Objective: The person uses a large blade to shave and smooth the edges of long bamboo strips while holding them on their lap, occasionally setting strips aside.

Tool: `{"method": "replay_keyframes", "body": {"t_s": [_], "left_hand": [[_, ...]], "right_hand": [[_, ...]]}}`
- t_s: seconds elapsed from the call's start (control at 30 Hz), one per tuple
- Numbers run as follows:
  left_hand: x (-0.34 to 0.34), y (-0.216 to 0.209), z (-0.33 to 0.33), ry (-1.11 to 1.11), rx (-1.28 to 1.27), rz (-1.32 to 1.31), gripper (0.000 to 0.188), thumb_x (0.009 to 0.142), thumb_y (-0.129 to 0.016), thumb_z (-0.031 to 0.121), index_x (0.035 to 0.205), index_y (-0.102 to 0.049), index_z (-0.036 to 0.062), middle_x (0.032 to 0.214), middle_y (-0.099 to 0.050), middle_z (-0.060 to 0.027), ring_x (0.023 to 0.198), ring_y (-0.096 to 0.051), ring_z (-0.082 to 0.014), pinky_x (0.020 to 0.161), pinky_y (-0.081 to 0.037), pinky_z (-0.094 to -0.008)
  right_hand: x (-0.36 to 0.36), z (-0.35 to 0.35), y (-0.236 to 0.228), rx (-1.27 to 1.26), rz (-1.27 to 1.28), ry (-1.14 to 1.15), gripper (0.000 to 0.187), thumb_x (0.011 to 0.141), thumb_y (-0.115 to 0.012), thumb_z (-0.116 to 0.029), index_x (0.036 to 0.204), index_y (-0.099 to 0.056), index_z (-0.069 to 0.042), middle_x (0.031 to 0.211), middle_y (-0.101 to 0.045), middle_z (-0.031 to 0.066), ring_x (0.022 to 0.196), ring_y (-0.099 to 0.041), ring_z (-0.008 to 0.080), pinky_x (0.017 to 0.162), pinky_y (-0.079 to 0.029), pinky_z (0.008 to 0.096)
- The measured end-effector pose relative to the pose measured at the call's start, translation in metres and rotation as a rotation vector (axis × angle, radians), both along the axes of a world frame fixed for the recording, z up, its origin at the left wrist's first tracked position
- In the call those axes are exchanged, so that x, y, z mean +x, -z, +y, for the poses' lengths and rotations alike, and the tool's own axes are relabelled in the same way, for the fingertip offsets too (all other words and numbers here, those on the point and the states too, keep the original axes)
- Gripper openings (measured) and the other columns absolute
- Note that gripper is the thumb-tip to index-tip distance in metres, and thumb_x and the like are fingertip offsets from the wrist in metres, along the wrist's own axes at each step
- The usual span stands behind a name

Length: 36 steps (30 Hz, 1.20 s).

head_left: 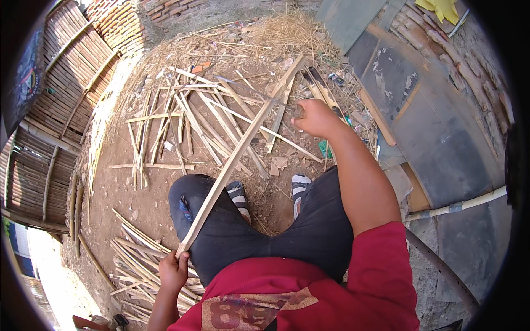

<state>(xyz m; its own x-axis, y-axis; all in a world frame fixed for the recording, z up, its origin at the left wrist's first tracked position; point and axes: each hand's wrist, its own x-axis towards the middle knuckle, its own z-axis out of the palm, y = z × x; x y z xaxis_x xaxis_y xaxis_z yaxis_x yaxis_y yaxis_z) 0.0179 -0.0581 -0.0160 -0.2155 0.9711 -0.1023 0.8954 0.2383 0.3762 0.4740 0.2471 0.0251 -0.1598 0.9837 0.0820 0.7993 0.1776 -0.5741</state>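
Observation:
A long pale bamboo strip (229,168) slants across my left thigh, from my left hip up to the far middle. My left hand (174,270) is closed round its near end, thumb on top. My right hand (314,118), out in front on the right, is closed on the handle of a knife (298,112). Its thin dark blade points left and meets the strip in its far half; how deep the edge sits in the bamboo I cannot tell. The strip's far end (298,60) reaches over the ground beyond the blade.
Split bamboo pieces (190,118) lie scattered ahead on the dirt. A heap of curved strips (141,265) is at my near left. Dark boards (441,149) lean at the right, by a pale pole (464,204). A bamboo slat wall (66,71) stands left; straw (287,36) lies at the back.

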Motion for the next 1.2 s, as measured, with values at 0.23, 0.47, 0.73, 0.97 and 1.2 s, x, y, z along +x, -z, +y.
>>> {"method": "replay_keyframes", "body": {"t_s": [0.23,0.47,0.73,0.97,1.2], "left_hand": [[-0.006,0.026,-0.024,0.003,0.165,0.18,0.035,0.094,-0.071,0.037,0.085,-0.066,0.004,0.073,-0.064,-0.0201,0.067,-0.063,-0.0445,0.06,-0.047,-0.0512],[0.008,0.024,-0.015,0.001,0.245,0.29,0.03,0.094,-0.071,0.032,0.085,-0.065,0.0044,0.072,-0.064,-0.0183,0.066,-0.063,-0.042,0.059,-0.047,-0.0513],[0.003,0.037,-0.018,0.043,0.275,0.23,0.024,0.093,-0.072,0.028,0.09,-0.066,0.0045,0.075,-0.065,-0.0203,0.068,-0.064,-0.0437,0.06,-0.048,-0.0526],[-0.001,0.047,-0.018,0.032,0.31,0.144,0.024,0.093,-0.073,0.027,0.092,-0.066,0.004,0.075,-0.066,-0.0213,0.069,-0.064,-0.0448,0.061,-0.048,-0.0526],[0.002,0.047,-0.018,-0.026,0.275,0.12,0.023,0.092,-0.073,0.027,0.09,-0.066,0.0052,0.071,-0.065,-0.0203,0.066,-0.063,-0.0441,0.06,-0.048,-0.0519]], "right_hand": [[-0.044,-0.033,-0.026,0.033,-0.345,-0.314,0.036,0.08,-0.071,-0.02,0.114,-0.071,-0.009,0.093,-0.073,0.0185,0.092,-0.071,0.0383,0.083,-0.056,0.0487],[0.014,0.0,-0.002,0.09,-0.084,0.068,0.039,0.082,-0.077,-0.027,0.112,-0.07,-0.003,0.1,-0.072,0.0234,0.095,-0.069,0.0407,0.083,-0.055,0.0466],[0.033,-0.01,-0.007,0.184,0.099,0.094,0.06,0.081,-0.081,-0.033,0.128,-0.065,0.001,0.102,-0.074,0.0228,0.1,-0.072,0.0355,0.084,-0.056,0.0454],[0.06,-0.019,-0.021,0.08,0.482,0.252,0.074,0.081,-0.085,-0.046,0.134,-0.061,0.001,0.11,-0.074,0.0183,0.102,-0.07,0.027,0.086,-0.053,0.0395],[0.034,-0.032,-0.044,-0.164,0.175,0.149,0.066,0.083,-0.083,-0.039,0.134,-0.062,-0.002,0.109,-0.072,0.0196,0.101,-0.069,0.0285,0.088,-0.053,0.0411]]}}
